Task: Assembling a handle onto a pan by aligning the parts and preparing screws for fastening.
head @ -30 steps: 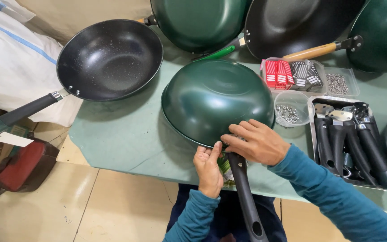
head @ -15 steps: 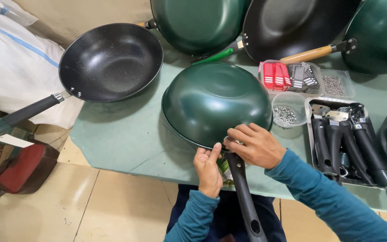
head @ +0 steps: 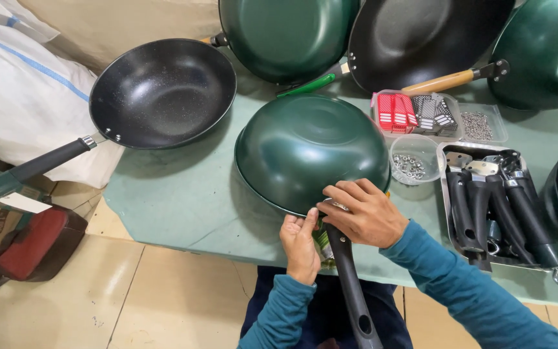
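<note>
A dark green wok (head: 311, 150) lies upside down on the green table cover (head: 175, 194), near the front edge. Its long black handle (head: 351, 284) points toward me, past the table edge. My right hand (head: 364, 212) rests over the spot where handle meets the wok rim, fingers curled on the metal bracket. My left hand (head: 301, 244) is pressed against the rim from below, just left of the handle, thumb up. What the left fingers grip under the rim is hidden.
A black wok (head: 163, 92) with a black handle sits upright at the left. More green and black woks (head: 421, 39) line the back. A metal tray of black handles (head: 495, 207), a small cup of nuts (head: 414, 158) and boxes of small parts stand at the right.
Both hands stay at the handle joint; the right fingers have shifted slightly on the bracket. The wok has barely moved.
</note>
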